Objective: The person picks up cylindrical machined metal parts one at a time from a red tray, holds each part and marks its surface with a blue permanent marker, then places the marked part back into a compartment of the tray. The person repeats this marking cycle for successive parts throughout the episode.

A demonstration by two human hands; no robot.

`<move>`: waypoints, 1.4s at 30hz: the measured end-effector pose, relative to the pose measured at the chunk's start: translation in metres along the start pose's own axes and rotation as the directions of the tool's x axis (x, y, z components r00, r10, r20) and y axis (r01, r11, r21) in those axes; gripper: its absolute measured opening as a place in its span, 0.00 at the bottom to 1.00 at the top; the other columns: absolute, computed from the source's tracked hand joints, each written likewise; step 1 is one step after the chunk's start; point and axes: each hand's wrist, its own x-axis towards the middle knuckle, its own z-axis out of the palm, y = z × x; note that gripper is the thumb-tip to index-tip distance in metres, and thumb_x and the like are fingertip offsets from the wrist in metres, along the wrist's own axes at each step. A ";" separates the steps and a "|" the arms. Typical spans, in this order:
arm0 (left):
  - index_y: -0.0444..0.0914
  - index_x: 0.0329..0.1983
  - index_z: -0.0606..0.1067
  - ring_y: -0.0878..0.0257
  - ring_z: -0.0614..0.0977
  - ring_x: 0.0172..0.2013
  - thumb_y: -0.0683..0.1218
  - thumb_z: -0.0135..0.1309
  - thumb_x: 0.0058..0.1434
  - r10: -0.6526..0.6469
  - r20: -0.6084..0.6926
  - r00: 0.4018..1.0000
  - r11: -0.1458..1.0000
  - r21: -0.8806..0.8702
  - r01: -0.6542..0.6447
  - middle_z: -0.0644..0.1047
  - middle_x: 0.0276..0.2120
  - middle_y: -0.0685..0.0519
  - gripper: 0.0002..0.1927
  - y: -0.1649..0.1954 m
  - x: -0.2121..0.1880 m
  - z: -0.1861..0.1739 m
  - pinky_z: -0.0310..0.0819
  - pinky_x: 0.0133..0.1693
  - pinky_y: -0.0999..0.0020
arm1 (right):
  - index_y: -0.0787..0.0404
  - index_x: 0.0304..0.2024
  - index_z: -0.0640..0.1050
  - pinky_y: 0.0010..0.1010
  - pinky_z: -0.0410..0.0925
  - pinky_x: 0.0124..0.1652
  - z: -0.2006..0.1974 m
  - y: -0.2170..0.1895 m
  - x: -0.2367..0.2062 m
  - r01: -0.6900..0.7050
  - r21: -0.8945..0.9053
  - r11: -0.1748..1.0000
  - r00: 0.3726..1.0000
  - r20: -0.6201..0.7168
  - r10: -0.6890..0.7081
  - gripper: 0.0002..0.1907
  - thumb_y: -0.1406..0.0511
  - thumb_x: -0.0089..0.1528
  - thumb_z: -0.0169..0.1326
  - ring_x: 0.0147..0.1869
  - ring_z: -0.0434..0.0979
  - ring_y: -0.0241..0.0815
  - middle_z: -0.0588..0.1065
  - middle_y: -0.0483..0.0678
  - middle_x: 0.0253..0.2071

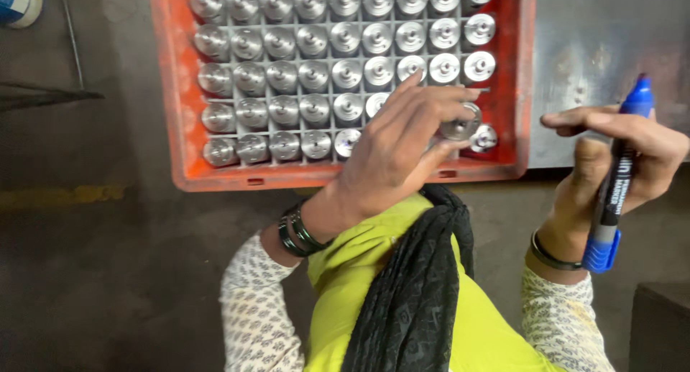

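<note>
A black scarf (413, 293) hangs nearest. The right hand (618, 163) is closed around a blue marker (614, 178). Farther out, the left hand (399, 145) pinches a round metal part (461, 122) over the orange crate (172, 92) of gridded parts.

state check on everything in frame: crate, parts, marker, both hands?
Orange crate: upright, its grid cells nearly all filled.
Metal cylinders: standing on end, one per cell.
Metal part: pinched in the left hand's fingertips, over the crate's near right corner.
Left hand: closed on the metal part.
Blue marker: capped, gripped upright.
Right hand: closed on the blue marker, off the crate's right side.
</note>
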 end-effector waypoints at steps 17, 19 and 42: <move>0.38 0.61 0.65 0.58 0.71 0.67 0.37 0.52 0.79 -0.054 0.414 0.909 0.505 -0.774 0.382 0.73 0.63 0.47 0.13 -0.015 0.011 -0.068 0.69 0.70 0.60 | 0.60 0.38 0.75 0.38 0.60 0.54 -0.003 -0.009 0.035 0.223 -0.313 0.923 0.878 0.475 -0.051 0.20 0.66 0.51 0.73 0.55 0.73 0.47 0.82 0.46 0.40; 0.39 0.61 0.65 0.57 0.70 0.68 0.37 0.52 0.77 -0.072 0.411 0.909 0.554 -0.742 0.379 0.73 0.64 0.48 0.14 -0.012 0.019 -0.065 0.70 0.70 0.59 | 0.59 0.37 0.77 0.44 0.58 0.57 -0.003 -0.014 0.042 0.249 -0.350 0.903 0.840 0.542 -0.021 0.19 0.66 0.48 0.73 0.57 0.71 0.51 0.82 0.45 0.38; 0.40 0.51 0.69 0.57 0.75 0.49 0.50 0.50 0.63 0.119 0.496 0.860 0.682 0.589 -0.434 0.73 0.45 0.50 0.16 0.111 0.042 -0.003 0.74 0.54 0.55 | 0.57 0.44 0.77 0.44 0.58 0.61 0.012 -0.002 0.070 0.467 -0.429 0.773 0.562 0.819 0.115 0.18 0.59 0.54 0.64 0.52 0.74 0.48 0.78 0.46 0.36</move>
